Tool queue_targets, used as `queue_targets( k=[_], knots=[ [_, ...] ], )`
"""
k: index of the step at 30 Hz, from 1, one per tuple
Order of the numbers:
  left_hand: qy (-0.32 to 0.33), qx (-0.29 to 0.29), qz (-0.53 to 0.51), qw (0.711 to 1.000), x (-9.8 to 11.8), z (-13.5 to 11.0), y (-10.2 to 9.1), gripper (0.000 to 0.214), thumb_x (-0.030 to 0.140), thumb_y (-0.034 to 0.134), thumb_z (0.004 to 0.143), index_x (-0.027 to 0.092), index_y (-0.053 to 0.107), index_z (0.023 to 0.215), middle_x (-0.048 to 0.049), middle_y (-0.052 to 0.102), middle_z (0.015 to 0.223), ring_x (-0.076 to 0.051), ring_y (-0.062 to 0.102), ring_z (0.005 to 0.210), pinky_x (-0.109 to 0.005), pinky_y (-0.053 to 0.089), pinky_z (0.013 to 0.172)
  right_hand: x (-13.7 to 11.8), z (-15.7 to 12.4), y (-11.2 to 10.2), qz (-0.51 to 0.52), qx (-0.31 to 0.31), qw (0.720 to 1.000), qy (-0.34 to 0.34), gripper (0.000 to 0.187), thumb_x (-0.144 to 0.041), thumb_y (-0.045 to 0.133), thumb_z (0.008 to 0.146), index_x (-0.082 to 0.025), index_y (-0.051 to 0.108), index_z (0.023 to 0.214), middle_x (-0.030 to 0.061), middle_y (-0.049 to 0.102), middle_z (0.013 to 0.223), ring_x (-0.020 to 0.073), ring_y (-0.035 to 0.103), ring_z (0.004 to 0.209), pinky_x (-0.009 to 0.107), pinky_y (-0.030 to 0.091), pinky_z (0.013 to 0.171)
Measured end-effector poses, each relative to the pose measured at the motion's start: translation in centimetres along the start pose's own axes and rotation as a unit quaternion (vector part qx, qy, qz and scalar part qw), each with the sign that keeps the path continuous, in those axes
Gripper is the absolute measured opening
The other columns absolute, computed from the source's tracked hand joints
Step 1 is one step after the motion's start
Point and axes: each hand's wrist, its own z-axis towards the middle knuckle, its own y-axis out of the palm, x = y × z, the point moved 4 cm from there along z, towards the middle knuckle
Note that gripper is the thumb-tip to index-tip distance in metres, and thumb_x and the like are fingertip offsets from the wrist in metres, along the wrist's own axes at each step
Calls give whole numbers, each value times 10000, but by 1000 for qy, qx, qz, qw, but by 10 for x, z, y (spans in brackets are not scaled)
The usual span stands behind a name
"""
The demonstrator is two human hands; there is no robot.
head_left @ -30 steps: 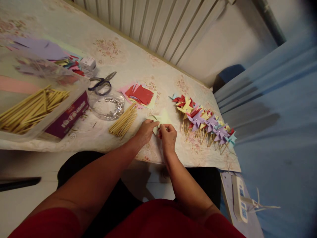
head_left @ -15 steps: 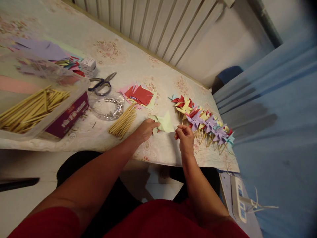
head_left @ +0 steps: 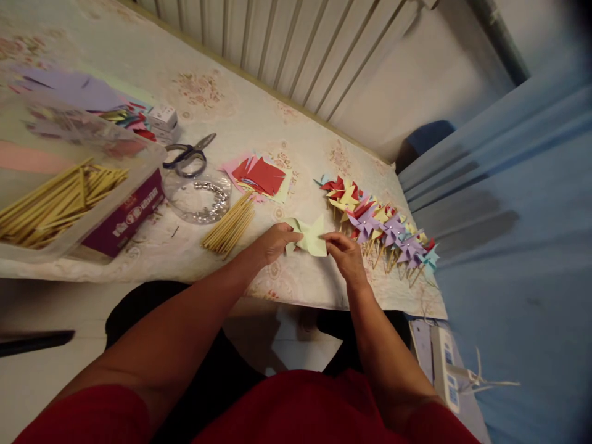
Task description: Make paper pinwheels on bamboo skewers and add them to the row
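Head cam: green paper (head_left: 313, 237) near front edge of table (head_left: 245, 105)
Left hand (head_left: 274, 242): pinching one side
Right hand (head_left: 346, 254): pinching the other

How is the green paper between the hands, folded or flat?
Folded: the pale green paper is bent into pinwheel-like blades, with a curled part beside the left hand and a pointed blade near the right hand.

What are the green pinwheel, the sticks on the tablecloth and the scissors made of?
Green pinwheel: seemingly matte paper, since its thin arms curl and fold. Sticks: probably bare bamboo or wood, judging by their straw colour and dull look. Scissors: grey blades, likely metal; dark, slightly shiny handles, perhaps plastic.
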Motion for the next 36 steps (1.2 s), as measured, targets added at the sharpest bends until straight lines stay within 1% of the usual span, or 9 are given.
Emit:
queue_targets(
  k=[4,6,9,16,20,23,26,30,36],
  knots=[
    [-1,3,30,1000,-7,3,-5,106,202,701,594,131,656,658,-32,614,602,-124,542,534,-217,380,516,-3,6,1,-3,-30,999,14,102,-287,740,671,-216,725,743,-22,662,654,136,571,586,281,480,588],
    [-1,13,39,999,-10,5,-7,92,194,701,597,135,646,640,-26,597,577,-125,540,527,-214,365,506,-3,8,3,3,-40,999,23,108,-292,744,676,-207,720,737,-22,656,625,134,577,570,280,479,592],
    [0,27,43,999,-10,7,-9,91,175,704,591,138,626,620,-22,591,580,-119,536,524,-212,353,504,-3,9,8,2,-54,998,19,101,-288,736,695,-197,715,733,-23,641,602,124,568,556,263,461,579],
    [0,38,75,996,-8,4,-5,101,192,707,606,147,616,610,0,562,547,-112,513,525,-204,351,513,-10,13,18,-70,-95,993,12,140,-328,692,737,-189,698,723,-41,587,555,108,499,520,235,393,530],
    [-6,30,69,997,-7,3,-2,111,178,717,599,145,612,616,-10,580,578,-107,503,515,-212,349,508,-11,15,22,-113,-86,990,7,145,-325,664,742,-186,677,703,-43,558,524,107,471,500,229,359,512],
    [-5,34,72,997,-7,3,-2,110,175,720,605,142,619,632,-10,585,593,-106,507,520,-215,361,514,-11,16,23,-136,-72,988,11,157,-340,658,738,-187,662,701,-45,540,516,105,442,491,227,324,496],
    [-14,25,80,996,-7,2,-1,122,188,723,613,140,620,656,0,581,599,-100,510,532,-215,383,540,-10,16,24,-154,-74,985,17,172,-358,664,723,-189,650,699,-47,525,526,103,423,500,226,300,495],
    [-17,13,91,996,-5,0,3,135,210,705,623,135,617,691,8,582,625,-97,518,572,-211,390,568,-10,17,26,-189,-82,978,20,192,-373,661,709,-186,633,678,-45,513,548,101,416,520,232,298,513],
    [-10,29,127,991,-1,-2,4,137,214,665,638,133,630,743,20,562,645,-92,501,598,-213,376,589,-10,20,27,-222,-72,972,23,189,-370,649,696,-188,618,661,-50,489,545,102,413,527,236,299,521]
  ],
)
